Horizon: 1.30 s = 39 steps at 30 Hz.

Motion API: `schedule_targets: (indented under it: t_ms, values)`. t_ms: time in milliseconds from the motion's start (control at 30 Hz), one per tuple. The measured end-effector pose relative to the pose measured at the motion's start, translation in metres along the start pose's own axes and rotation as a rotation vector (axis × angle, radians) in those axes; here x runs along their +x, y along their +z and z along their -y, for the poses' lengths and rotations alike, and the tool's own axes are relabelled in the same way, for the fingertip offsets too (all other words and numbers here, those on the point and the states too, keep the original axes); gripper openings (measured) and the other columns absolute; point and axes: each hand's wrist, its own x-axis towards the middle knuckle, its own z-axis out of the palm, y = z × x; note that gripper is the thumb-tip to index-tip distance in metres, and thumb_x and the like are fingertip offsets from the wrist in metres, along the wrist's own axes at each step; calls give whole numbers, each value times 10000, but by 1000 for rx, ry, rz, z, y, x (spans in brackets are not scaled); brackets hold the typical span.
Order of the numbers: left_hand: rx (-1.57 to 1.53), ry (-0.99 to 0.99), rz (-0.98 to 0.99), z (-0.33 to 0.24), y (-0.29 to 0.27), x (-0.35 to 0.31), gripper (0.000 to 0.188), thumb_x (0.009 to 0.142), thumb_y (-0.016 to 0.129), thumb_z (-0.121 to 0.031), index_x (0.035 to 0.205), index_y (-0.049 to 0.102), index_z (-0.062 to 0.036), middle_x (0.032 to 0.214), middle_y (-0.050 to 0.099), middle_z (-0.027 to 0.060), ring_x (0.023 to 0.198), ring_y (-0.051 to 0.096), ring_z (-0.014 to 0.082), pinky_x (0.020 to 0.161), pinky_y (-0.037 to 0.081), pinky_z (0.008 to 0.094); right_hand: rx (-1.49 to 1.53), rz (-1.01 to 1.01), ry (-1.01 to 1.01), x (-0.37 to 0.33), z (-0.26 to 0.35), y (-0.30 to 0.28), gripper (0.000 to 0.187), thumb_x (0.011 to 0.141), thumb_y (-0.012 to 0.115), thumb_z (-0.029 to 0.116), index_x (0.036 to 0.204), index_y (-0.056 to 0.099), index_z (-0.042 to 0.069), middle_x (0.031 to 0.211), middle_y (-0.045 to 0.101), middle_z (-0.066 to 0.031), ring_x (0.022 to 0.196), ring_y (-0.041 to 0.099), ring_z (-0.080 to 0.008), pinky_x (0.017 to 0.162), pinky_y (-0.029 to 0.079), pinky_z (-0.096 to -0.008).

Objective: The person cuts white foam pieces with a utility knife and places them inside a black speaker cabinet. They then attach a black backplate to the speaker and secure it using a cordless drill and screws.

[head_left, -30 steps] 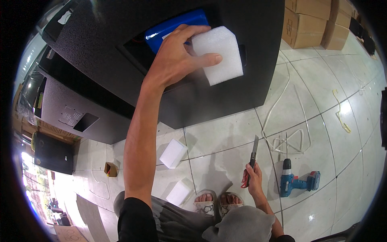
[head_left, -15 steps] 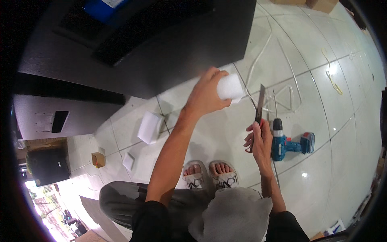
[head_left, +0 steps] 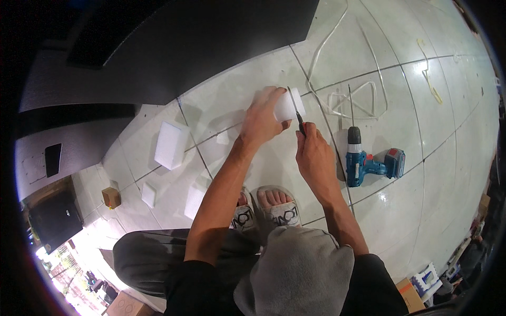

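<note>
My left hand (head_left: 261, 121) grips a white foam block (head_left: 284, 109), its fingers wrapped round the far and near sides. In my right hand (head_left: 316, 160) is a utility knife (head_left: 301, 124) with a dark handle. Its long blade lies across the right part of the foam, pointing away from me. How deep the blade sits in the foam, I cannot tell. To the left, more white foam lies on the tiles: a large block (head_left: 170, 146), a flat piece (head_left: 148, 195) and one partly behind my left forearm (head_left: 196, 200).
A large black cabinet (head_left: 232, 47) fills the far left. A teal cordless drill (head_left: 359, 167) with a long bit lies right of my hand. Loose white cord (head_left: 319, 66) and a yellow strip (head_left: 432, 87) trail over the floor. A small brown box (head_left: 111, 197) sits left.
My right hand has brought the knife left and away from me, onto the foam block. The view has shifted, and another foam piece now shows by my left forearm.
</note>
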Motion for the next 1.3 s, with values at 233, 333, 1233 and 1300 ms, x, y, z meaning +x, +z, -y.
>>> schedule_targets:
  t_ms: [233, 333, 1233, 1300]
  values:
    - [-40, -100, 79, -3, -1, 0, 812, 628, 894, -94, 1360, 544, -110, 1346, 533, 59, 1256, 521, 318, 1066, 485, 435, -24, 43, 8, 4, 1, 2, 200, 1022, 495, 183, 1121, 479, 10, 1002, 655, -257, 720, 672, -472, 620, 543, -551]
    - [-38, -120, 97, -4, -2, 1, 819, 635, 896, -103, 1370, 534, -112, 1370, 529, 59, 1272, 513, 318, 1075, 482, 432, -86, 48, 29, 4, 5, 0, 190, 1019, 535, 166, 1101, 485, 1, 934, 661, -246, 732, 658, -454, 595, 522, -535]
    - [-117, -56, -1, 2, 6, -2, 746, 640, 871, -63, 1316, 561, -119, 1308, 605, 125, 1180, 585, 374, 987, 516, 451, -211, 212, 125, 22, 18, -4, 191, 1025, 481, 154, 1070, 460, -30, 818, 654, -269, 702, 666, -461, 605, 529, -538]
    - [-73, -79, 26, 3, 6, -2, 804, 628, 890, -82, 1360, 561, -123, 1368, 584, 103, 1216, 600, 333, 984, 549, 421, -176, 156, 53, 22, 15, -3, 191, 1027, 483, 160, 1067, 458, -26, 818, 656, -274, 710, 665, -464, 609, 525, -543]
